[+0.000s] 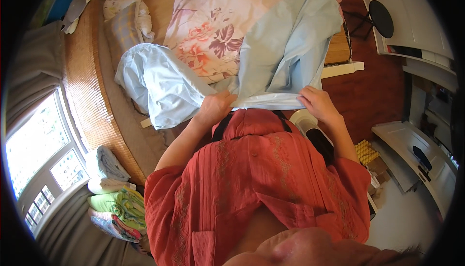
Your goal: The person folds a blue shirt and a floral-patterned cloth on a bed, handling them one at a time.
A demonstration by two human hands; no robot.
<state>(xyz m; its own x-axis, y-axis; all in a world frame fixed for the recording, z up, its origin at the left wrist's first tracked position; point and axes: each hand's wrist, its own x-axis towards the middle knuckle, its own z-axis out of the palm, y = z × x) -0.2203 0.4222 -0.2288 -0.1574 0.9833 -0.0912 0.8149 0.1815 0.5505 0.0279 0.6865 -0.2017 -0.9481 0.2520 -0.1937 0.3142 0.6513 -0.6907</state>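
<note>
A light blue cloth garment (pixel 281 55) spreads over the near end of the bed, its kind not plain. One broad part reaches toward the far right, and a bunched part puffs out at the left. My left hand (pixel 216 106) is closed on its near edge. At the other end of that edge, my right hand (pixel 319 104) pinches the cloth. Between the two hands the edge is drawn nearly straight in front of my waist. Under the garment lies a pale pink cloth (pixel 201 38) with a red and purple flower print.
A woven mat edge (pixel 92 87) runs along the left beside the window (pixel 41 145). Folded bedding (pixel 116 203) is stacked at lower left. A round black stool (pixel 380 19) stands at the far right on the red-brown floor (pixel 363 91). White furniture (pixel 416 154) lines the right side.
</note>
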